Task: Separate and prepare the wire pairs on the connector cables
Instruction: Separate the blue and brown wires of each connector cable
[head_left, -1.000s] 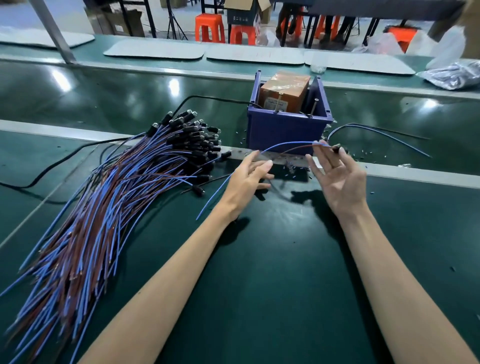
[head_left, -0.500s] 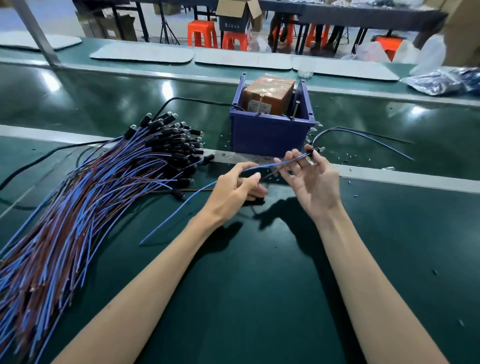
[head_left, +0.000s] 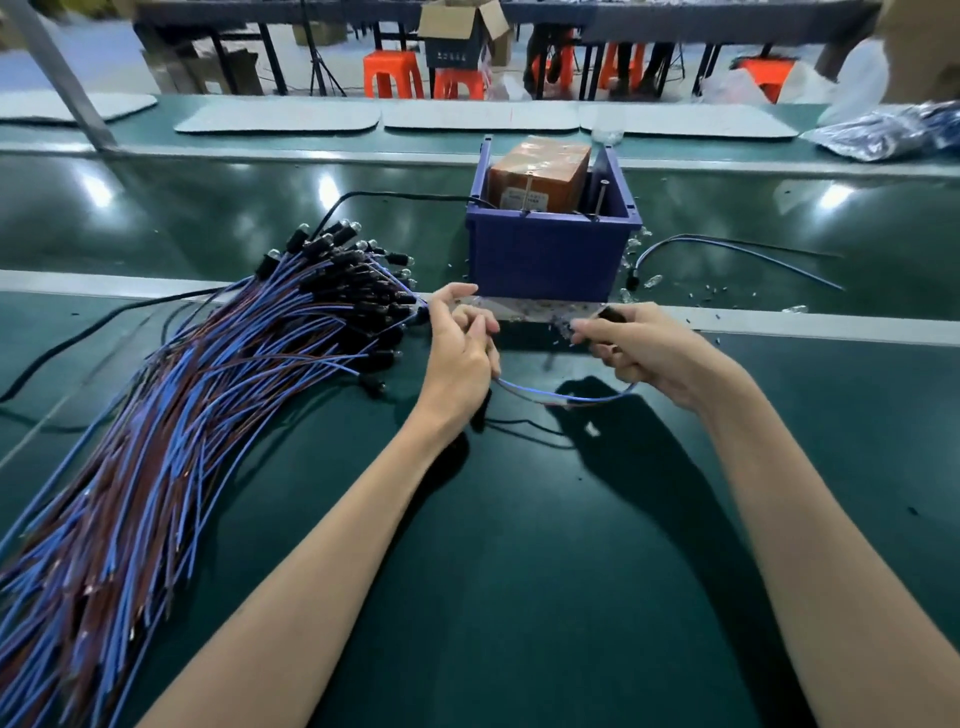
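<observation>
one cable (head_left: 566, 399) in work.

head view: my left hand (head_left: 460, 345) has thumb and fingers curled together, pinching what i take to be the free wire end. the tips are hidden behind my fingers, so i cannot tell if the pair is split yet. my right hand (head_left: 652, 353) is closed round the other end, with a dark connector (head_left: 607, 315) showing at the knuckles. the cable sags in a slack loop below and between both hands, clear of the belt (head_left: 519, 571). judgement: it is kept slack so the ends can be worked without pull.

the stock bundle (head_left: 208, 395) of blue and brown cables lies just left of my left hand, connector heads toward it, probably for a short reach. the blue bin (head_left: 545, 260) sits just beyond both hands. a loose cable (head_left: 727, 248) lies beyond my right hand, well apart from the bundle; likely the done side.
</observation>
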